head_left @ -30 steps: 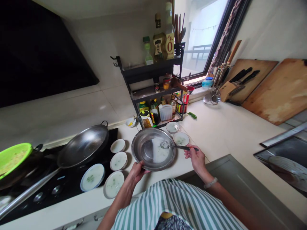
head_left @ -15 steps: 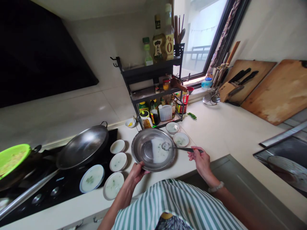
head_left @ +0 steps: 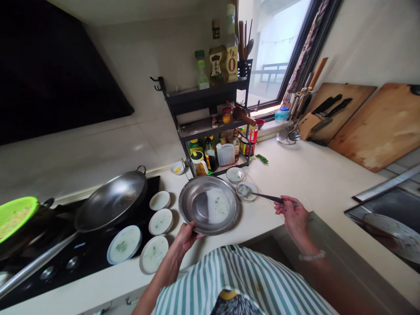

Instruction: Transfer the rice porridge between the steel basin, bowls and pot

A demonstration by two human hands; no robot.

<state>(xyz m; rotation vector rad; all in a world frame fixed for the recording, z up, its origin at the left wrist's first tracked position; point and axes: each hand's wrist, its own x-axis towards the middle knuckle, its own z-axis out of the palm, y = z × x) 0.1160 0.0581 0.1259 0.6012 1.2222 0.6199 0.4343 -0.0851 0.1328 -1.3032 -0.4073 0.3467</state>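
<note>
From the steel basin (head_left: 193, 199), the left hand (head_left: 187, 236) is at seven o'clock, grasping the rim; the basin tilts, pooling cloudy white liquid (head_left: 219, 206) with green flecks toward three o'clock. The right hand (head_left: 293, 214), between three and four, pinches the long handle of a metal spoon (head_left: 267, 197), whose head is at the serving bowl (head_left: 252, 197) at two o'clock; whether it touches the contents is unclear. A small bowl (head_left: 235, 175) at one o'clock holds whitish liquid. The nine o'clock bowl (head_left: 159, 200) holds pale liquid; the middle bowl (head_left: 160, 222) and larger bowl (head_left: 154, 254), toward eight, show green bits, as does the blue-rimmed bowl (head_left: 124, 245) beyond, partly over the black cooktop (head_left: 95, 258). Farther toward nine are a wok (head_left: 111, 201) and a green colander (head_left: 16, 216) of pale food. The spice rack (head_left: 205, 103) crowds twelve o'clock. The countertop (head_left: 305, 170) opens between two and three, reaching the sink edge (head_left: 387, 181); its front edge runs near the basin at six.
</note>
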